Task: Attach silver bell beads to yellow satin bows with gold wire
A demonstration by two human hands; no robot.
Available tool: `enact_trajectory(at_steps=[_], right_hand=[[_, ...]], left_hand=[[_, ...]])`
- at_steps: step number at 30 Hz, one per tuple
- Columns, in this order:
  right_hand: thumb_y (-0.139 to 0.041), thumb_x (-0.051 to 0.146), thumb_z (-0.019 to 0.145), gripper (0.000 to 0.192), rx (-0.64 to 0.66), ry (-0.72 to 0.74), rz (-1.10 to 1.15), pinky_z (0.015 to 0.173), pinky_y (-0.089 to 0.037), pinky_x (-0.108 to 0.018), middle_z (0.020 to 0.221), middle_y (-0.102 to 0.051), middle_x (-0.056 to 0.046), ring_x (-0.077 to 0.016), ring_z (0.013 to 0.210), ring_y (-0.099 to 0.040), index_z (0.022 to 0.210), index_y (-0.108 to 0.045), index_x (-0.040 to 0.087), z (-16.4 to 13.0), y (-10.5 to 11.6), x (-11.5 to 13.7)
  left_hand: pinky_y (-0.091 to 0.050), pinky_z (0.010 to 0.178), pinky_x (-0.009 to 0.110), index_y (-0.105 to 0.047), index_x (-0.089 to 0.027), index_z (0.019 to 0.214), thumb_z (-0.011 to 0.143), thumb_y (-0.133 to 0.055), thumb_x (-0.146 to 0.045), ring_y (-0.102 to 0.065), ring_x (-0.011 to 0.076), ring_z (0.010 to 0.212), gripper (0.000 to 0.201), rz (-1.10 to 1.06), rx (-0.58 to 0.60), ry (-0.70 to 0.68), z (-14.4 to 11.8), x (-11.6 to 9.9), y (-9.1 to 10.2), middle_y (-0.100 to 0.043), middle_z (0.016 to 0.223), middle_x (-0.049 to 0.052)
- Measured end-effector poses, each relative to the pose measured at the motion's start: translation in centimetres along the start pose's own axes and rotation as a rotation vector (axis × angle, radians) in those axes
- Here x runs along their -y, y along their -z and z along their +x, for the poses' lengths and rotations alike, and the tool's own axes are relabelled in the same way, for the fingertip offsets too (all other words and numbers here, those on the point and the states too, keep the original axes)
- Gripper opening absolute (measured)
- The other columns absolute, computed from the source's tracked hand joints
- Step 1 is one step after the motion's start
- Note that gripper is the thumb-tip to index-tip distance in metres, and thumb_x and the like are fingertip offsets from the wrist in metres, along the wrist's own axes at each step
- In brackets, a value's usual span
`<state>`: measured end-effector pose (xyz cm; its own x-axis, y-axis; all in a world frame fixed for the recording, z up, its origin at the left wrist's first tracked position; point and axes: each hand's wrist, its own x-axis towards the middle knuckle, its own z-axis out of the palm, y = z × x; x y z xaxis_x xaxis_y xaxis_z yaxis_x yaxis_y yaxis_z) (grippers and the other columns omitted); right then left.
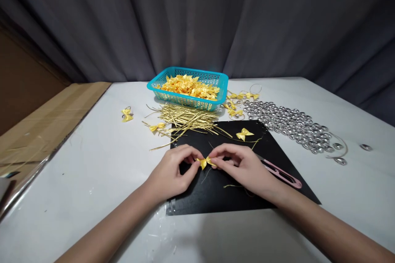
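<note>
The left hand (173, 172) and right hand (242, 166) both pinch one small yellow bow (205, 162) between them, over the near black mat (277, 148). The bow lies left to right, equally close to both.

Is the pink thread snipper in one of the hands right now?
No. The pink thread snipper lies on the black mat beside the right hand, while both hands pinch a yellow bow.
</note>
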<state>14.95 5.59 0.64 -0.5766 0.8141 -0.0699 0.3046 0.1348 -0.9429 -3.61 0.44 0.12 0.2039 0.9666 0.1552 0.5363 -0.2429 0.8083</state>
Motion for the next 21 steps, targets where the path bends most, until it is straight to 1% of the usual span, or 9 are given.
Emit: enact_trajectory(at_steps=[2, 3, 9, 12, 14, 17, 19, 21], right_hand=[[-0.063, 0.032, 0.077, 0.018, 0.005, -0.026, 0.044, 0.060, -0.051, -0.020, 0.078, -0.066, -0.003, -0.0122, 0.072, -0.064, 0.080, -0.064, 0.015, 0.1, 0.0, -0.2], [-0.063, 0.032, 0.077, 0.018, 0.010, -0.034, 0.061, 0.062, -0.052, -0.021, 0.079, -0.067, -0.003, -0.0128, 0.074, -0.065, 0.080, -0.064, 0.015, 0.1, 0.0, -0.3], [-0.063, 0.032, 0.077, 0.020, 0.043, -0.043, 0.071, 0.070, -0.053, -0.024, 0.086, -0.069, -0.006, -0.0148, 0.080, -0.067, 0.085, -0.066, 0.014, 0.2, 0.0, -0.9], [-0.063, 0.031, 0.078, 0.021, 0.041, -0.016, 0.007, 0.067, -0.052, -0.021, 0.085, -0.069, -0.006, -0.0132, 0.077, -0.066, 0.088, -0.068, 0.013, 0.1, -0.1, -1.0], [-0.061, 0.028, 0.079, 0.019, 0.018, 0.058, -0.106, 0.061, -0.049, -0.019, 0.083, -0.068, -0.006, -0.0115, 0.072, -0.063, 0.089, -0.069, 0.014, 0.1, -0.1, -0.9], [-0.057, 0.023, 0.082, 0.016, 0.014, 0.182, -0.328, 0.054, -0.042, -0.018, 0.077, -0.065, -0.004, -0.0085, 0.063, -0.056, 0.088, -0.071, 0.016, 0.1, 0.2, -0.9], [-0.056, 0.022, 0.082, 0.015, 0.019, 0.207, -0.423, 0.052, -0.038, -0.019, 0.073, -0.061, -0.002, -0.0073, 0.058, -0.049, 0.085, -0.070, 0.016, 0.3, 0.3, -0.9], [-0.058, 0.021, 0.080, 0.012, 0.014, 0.171, -0.455, 0.050, -0.034, -0.019, 0.071, -0.058, -0.002, -0.0066, 0.055, -0.045, 0.081, -0.068, 0.015, 0.4, 0.4, -0.9]], left_hand=[[-0.045, 0.070, 0.027, -0.062, -0.017, 0.084, 0.085, -0.050, -0.018, -0.059, 0.0157, 0.076, 0.012, 0.103, 0.029, -0.085, 0.1, 0.2, 0.3, -0.065, 0.082, 0.005], [-0.046, 0.071, 0.028, -0.062, -0.016, 0.084, 0.086, -0.050, -0.019, -0.059, 0.0161, 0.078, 0.012, 0.140, 0.041, -0.103, 0.1, 0.3, 0.4, -0.065, 0.082, 0.005], [-0.048, 0.070, 0.028, -0.063, -0.015, 0.087, 0.089, -0.047, -0.018, -0.061, 0.0165, 0.078, 0.017, 0.229, 0.062, -0.149, 0.3, 0.8, 0.6, -0.066, 0.084, 0.007], [-0.048, 0.069, 0.028, -0.064, -0.015, 0.087, 0.089, -0.048, -0.017, -0.061, 0.0171, 0.077, 0.016, 0.307, 0.080, -0.180, 0.3, 0.9, 0.4, -0.066, 0.083, 0.007], [-0.049, 0.070, 0.029, -0.062, -0.014, 0.086, 0.090, -0.046, -0.016, -0.061, 0.0178, 0.078, 0.017, 0.408, 0.101, -0.164, 0.3, 0.7, 0.3, -0.064, 0.082, 0.007], [-0.049, 0.068, 0.030, -0.059, -0.014, 0.085, 0.092, -0.040, -0.018, -0.060, 0.0181, 0.076, 0.020, 0.576, 0.145, -0.059, 0.4, 0.2, 0.0, -0.061, 0.082, 0.005], [-0.048, 0.065, 0.030, -0.056, -0.015, 0.087, 0.094, -0.036, -0.021, -0.060, 0.0186, 0.074, 0.022, 0.662, 0.174, -0.004, 0.5, -0.2, -0.2, -0.060, 0.083, 0.005], [-0.048, 0.065, 0.032, -0.055, -0.015, 0.090, 0.094, -0.033, -0.021, -0.059, 0.0197, 0.075, 0.023, 0.712, 0.200, 0.003, 0.6, -0.5, -0.3, -0.059, 0.084, 0.006]])
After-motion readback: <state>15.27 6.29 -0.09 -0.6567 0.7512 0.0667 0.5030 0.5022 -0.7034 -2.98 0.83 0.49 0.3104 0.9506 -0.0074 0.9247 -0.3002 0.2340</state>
